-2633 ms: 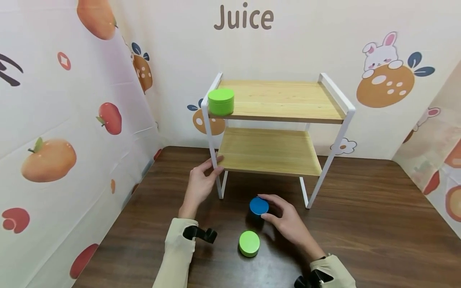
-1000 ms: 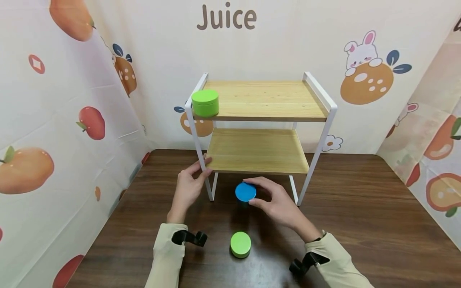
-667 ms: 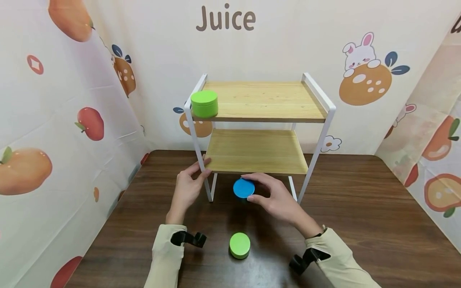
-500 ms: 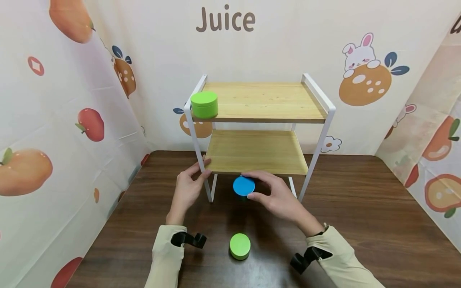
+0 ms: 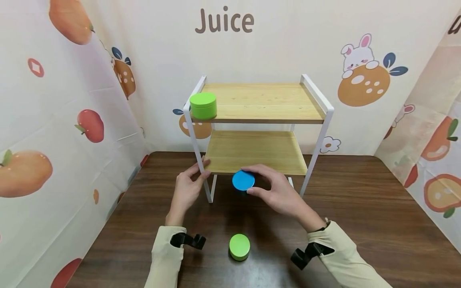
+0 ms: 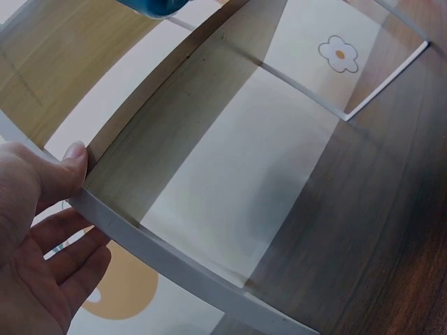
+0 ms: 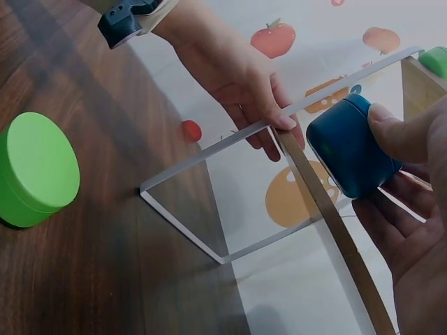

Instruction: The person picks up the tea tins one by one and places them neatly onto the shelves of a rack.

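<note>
My right hand [image 5: 279, 192] grips a blue round lidded box [image 5: 243, 181] between thumb and fingers, at the front edge of the lower shelf. In the right wrist view the blue box [image 7: 356, 146] is raised off the table, close to the wooden edge. My left hand [image 5: 187, 192] holds the left leg of the two-tier shelf rack [image 5: 195, 148], its thumb [image 6: 75, 153] on the front corner of the lower board. A green round box [image 5: 203, 106] sits at the upper shelf's front left corner. Another green round box [image 5: 239, 247] stands on the table in front.
The rack has a white metal frame and two wooden boards, the upper one [image 5: 266, 100] overhanging the lower one [image 5: 255, 150]. Dark wooden table [image 5: 360, 208] lies below. Fruit-printed cloth walls [image 5: 158, 48] close off the back and both sides.
My right hand has lifted the blue box from the table up and forward to the lower shelf's front edge. My left hand keeps its hold on the rack; both green boxes stay put.
</note>
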Demonstrator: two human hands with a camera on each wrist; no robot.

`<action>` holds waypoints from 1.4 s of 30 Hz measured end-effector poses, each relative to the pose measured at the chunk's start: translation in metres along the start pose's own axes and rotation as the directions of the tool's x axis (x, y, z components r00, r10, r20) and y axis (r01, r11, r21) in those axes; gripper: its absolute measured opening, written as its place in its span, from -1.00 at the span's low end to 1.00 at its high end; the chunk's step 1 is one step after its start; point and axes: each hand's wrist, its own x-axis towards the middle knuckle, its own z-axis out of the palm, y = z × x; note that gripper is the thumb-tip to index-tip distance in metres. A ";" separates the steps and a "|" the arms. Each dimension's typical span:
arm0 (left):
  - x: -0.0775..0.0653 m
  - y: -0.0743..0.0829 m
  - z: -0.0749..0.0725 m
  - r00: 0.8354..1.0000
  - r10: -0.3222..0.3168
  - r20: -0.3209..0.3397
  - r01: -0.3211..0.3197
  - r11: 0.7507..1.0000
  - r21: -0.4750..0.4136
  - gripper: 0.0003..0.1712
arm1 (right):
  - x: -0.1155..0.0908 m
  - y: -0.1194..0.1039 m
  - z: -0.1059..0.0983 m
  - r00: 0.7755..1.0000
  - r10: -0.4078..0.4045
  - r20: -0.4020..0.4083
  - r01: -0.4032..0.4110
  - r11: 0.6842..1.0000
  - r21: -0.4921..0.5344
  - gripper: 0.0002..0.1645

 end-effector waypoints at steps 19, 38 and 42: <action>0.004 0.004 0.013 1.000 -0.014 0.017 0.014 0.999 -0.037 -0.60 | 0.002 -0.007 -0.017 1.000 0.012 -0.025 -0.013 0.999 -0.042 -0.37; -0.002 0.002 -0.001 1.000 -0.006 -0.010 0.006 1.000 -0.011 -0.59 | 0.021 -0.027 -0.022 0.996 -0.082 -0.015 0.081 0.995 -0.057 -0.37; -0.001 0.001 -0.001 1.000 0.000 -0.013 0.000 1.000 -0.006 -0.59 | 0.025 -0.031 -0.025 0.995 -0.096 -0.025 0.094 0.994 -0.056 -0.36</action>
